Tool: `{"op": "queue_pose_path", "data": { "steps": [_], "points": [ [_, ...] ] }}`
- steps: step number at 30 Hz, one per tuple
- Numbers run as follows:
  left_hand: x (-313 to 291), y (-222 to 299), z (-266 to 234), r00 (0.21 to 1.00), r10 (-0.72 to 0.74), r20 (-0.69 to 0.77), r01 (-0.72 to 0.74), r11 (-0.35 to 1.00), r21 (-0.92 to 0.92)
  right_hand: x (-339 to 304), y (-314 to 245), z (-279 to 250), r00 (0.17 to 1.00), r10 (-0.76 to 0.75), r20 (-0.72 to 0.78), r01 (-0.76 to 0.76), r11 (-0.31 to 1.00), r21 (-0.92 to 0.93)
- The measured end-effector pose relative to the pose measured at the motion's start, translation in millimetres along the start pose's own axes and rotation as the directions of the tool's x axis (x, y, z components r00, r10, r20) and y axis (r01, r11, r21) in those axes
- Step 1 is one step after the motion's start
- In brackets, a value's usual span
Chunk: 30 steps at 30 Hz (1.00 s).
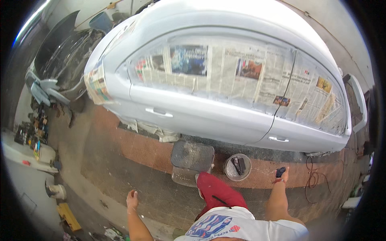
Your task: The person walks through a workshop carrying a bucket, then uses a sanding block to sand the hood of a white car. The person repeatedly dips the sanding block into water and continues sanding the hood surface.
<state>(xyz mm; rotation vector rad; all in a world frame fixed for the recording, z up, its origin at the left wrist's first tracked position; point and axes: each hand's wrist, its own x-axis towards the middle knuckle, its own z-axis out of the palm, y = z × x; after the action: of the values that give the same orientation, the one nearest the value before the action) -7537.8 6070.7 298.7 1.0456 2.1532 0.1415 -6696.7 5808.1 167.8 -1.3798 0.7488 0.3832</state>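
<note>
A pale, whitish car body (201,100) fills the far side, its windows masked with newspaper (225,72). Out to the right, below the rear door, my right hand (284,176) is closed around a small black block-like object (280,172) whose kind I cannot make out. A red band circles that wrist. My left hand (132,199) hangs low on the left over the floor, apart from the car, its fingers curled together. Whether anything small is in them does not show. Two door handles (159,113) line the car's side.
Between me and the car stands a grey plastic stool-like crate (192,156), touching my leg. Beside it sits a round bucket (231,173) with dark items on top. A thin hose (311,180) lies coiled at right. Car parts (60,68) and a cluttered bench (36,148) line the left.
</note>
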Motion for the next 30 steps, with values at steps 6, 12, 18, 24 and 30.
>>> {"op": "queue_pose_path", "data": {
  "steps": [6,12,18,24,30],
  "points": [
    [3,85,-84,0.997,0.062,-0.038,-0.057,0.991,0.125,-136,-162,100,0.982,-0.176,0.060,0.158,0.959,0.236],
    [31,107,-134,0.999,-0.036,-0.029,0.032,0.993,-0.113,-218,-324,207,0.832,-0.492,0.258,0.291,0.781,0.552],
    [65,286,-152,0.977,0.161,-0.143,-0.160,0.987,0.021,-326,-428,368,0.649,-0.689,0.321,0.437,0.684,0.584],
    [136,567,-141,0.612,0.777,-0.151,-0.780,0.624,0.053,-444,-410,595,0.454,-0.749,0.482,0.731,0.623,0.279],
    [69,843,-141,0.266,0.960,-0.082,-0.964,0.267,-0.006,-544,-395,771,0.151,-0.463,0.873,0.987,0.015,-0.163]
  ]
}}
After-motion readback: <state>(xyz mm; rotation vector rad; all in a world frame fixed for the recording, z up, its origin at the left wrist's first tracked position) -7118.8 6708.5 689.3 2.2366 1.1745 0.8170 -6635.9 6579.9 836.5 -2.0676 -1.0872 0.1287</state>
